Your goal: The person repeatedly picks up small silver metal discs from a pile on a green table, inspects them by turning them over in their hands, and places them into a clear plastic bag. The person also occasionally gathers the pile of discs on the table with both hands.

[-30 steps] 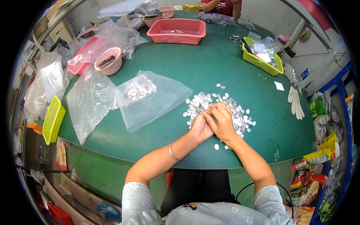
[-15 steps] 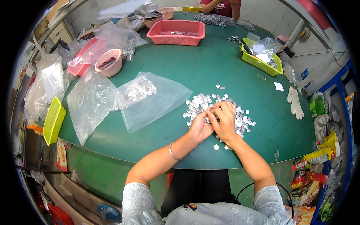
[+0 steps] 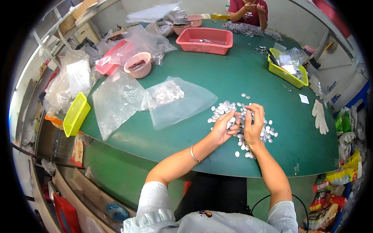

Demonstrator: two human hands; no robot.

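Note:
My left hand (image 3: 224, 127) is cupped, its fingers curled around several small oval metal discs (image 3: 231, 122). Just to its right, my right hand (image 3: 254, 126) has its thumb raised and its fingers loosely bent, with a gap between them; I make out no piece held there. Both hands are over a loose pile of silver and white oval discs (image 3: 268, 133) on the green table. Part of the pile is hidden beneath my hands. To the left, a clear plastic bag (image 3: 182, 110) lies flat with more oval discs (image 3: 169, 92) in it.
Another clear bag (image 3: 116, 103) and a yellow-green basket (image 3: 76, 114) are on the left. A pink bowl (image 3: 142, 70) and pink basket (image 3: 204, 47) stand farther back. A filled yellow-green basket (image 3: 285, 72) and white glove (image 3: 320, 118) lie right. Across the table sits a person (image 3: 248, 14).
My hands, together before, have drawn slightly apart, and the discs in my left hand now show. The whole view has shifted, so the table's things appear farther right.

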